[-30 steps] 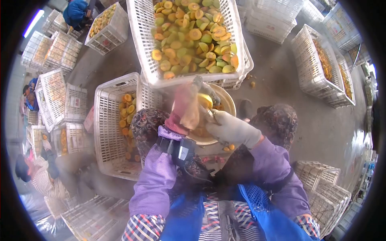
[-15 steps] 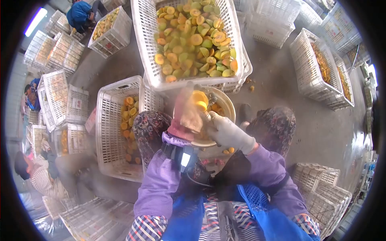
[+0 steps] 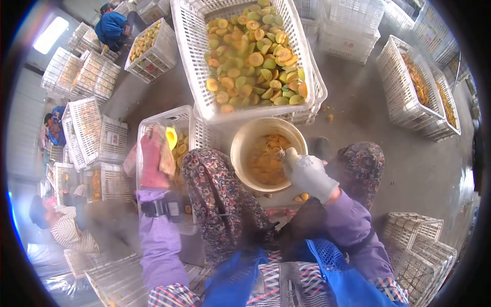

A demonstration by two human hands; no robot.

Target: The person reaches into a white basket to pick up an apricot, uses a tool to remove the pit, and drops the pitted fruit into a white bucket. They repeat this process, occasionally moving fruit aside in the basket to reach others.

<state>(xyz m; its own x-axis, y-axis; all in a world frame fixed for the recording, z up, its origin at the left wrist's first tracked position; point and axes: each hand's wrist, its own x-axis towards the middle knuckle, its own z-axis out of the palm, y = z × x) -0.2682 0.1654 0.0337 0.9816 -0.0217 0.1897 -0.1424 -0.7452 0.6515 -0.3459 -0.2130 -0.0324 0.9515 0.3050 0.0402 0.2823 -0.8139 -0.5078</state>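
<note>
My left hand (image 3: 156, 156), in a pink glove with a tan patch, is over the left white crate (image 3: 162, 116). It is blurred, and a bright yellow peach half (image 3: 171, 137) shows at its fingers. More peach halves (image 3: 180, 148) lie in that crate. My right hand (image 3: 311, 174), in a white glove, is closed around a small metal tool (image 3: 275, 148) with a looped end, at the right rim of a cream bucket (image 3: 239, 166). Inside the bucket are orange-brown pieces (image 3: 267, 166). The tool's handle is hidden in the glove.
Ahead stands a large white crate (image 3: 192, 66) of green and yellow peach halves (image 3: 255, 59), stacked on another crate. Filled crates (image 3: 404, 97) stand to the right, and stacked crates (image 3: 84, 128) to the left. Co-workers (image 3: 110, 28) sit at the left. A few pieces (image 3: 302, 197) lie below the bucket.
My left hand has moved left with the yellow peach half, from above the bucket to over the left crate. The bucket is now uncovered, and my right hand stays at its rim.
</note>
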